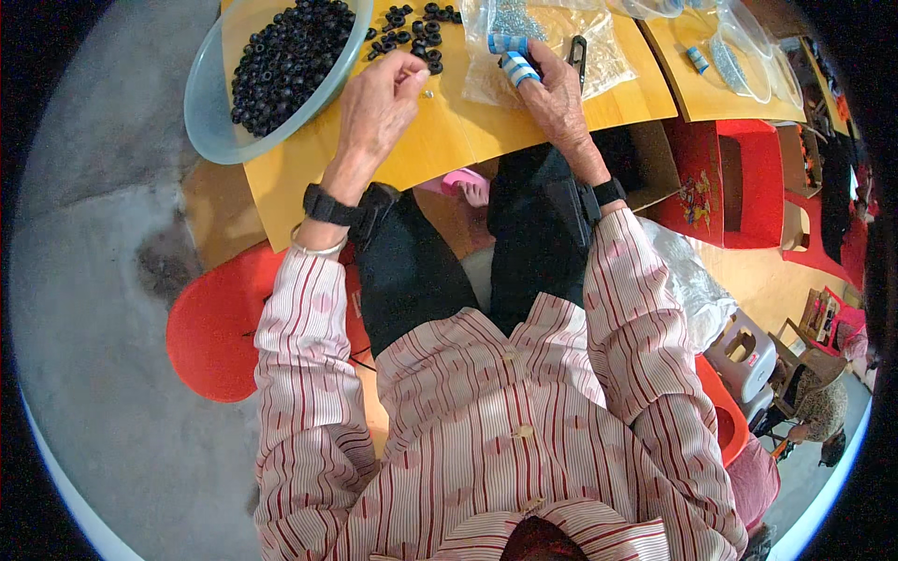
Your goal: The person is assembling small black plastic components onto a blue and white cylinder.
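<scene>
Head view: your left hand (pixel 379 103) pinches closed at 11 o'clock—contents indiscernible—near black rings (pixel 418 39) at 12. Your right hand (pixel 558 98), curled at 1 o'clock, overlies a clear bag (pixel 608 70); you cannot tell its grip.

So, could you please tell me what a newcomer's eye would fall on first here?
Probably the translucent bowl heaped with black rings, at the left end of the yellow table. Next, the blue-and-white pieces at the right hand, top centre, and the bright red seat below the table's left corner.
</scene>
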Tool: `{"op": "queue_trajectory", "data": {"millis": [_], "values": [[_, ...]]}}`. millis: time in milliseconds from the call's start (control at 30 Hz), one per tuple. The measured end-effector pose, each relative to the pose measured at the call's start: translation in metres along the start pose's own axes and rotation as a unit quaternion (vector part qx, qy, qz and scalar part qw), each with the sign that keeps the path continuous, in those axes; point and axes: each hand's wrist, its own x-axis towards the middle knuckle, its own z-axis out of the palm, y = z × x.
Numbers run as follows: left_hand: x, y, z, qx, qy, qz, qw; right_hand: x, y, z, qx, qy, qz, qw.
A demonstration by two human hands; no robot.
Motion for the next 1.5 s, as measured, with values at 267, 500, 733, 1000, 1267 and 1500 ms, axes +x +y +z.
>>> {"op": "queue_trajectory", "data": {"millis": [267,500,733,1000,1267,1500], "values": [[0.017,-0.001,0.025,0.144,0.011,0.096,0.985,0.002,0.005,0.002,0.016,0.013,-0.001,1.0],[0.026,-0.018,0.027,0.144,0.009,0.139,0.98,0.002,0.008,0.003,0.022,0.002,0.004,1.0],[-0.004,0.0,0.0,-0.189,-0.015,-0.02,0.982,0.002,0.011,0.004,-0.026,0.018,-0.049,0.998],[-0.048,-0.007,-0.005,-0.655,-0.076,-0.14,0.739,0.001,-0.003,0.005,-0.085,-0.001,-0.054,0.995],[-0.066,-0.01,-0.001,-0.75,-0.094,-0.13,0.642,0.001,-0.003,0.004,-0.127,-0.017,-0.06,0.99],[-0.071,-0.015,0.005,-0.741,-0.083,-0.131,0.654,0.004,0.012,0.004,-0.123,0.003,-0.088,0.988]]}}
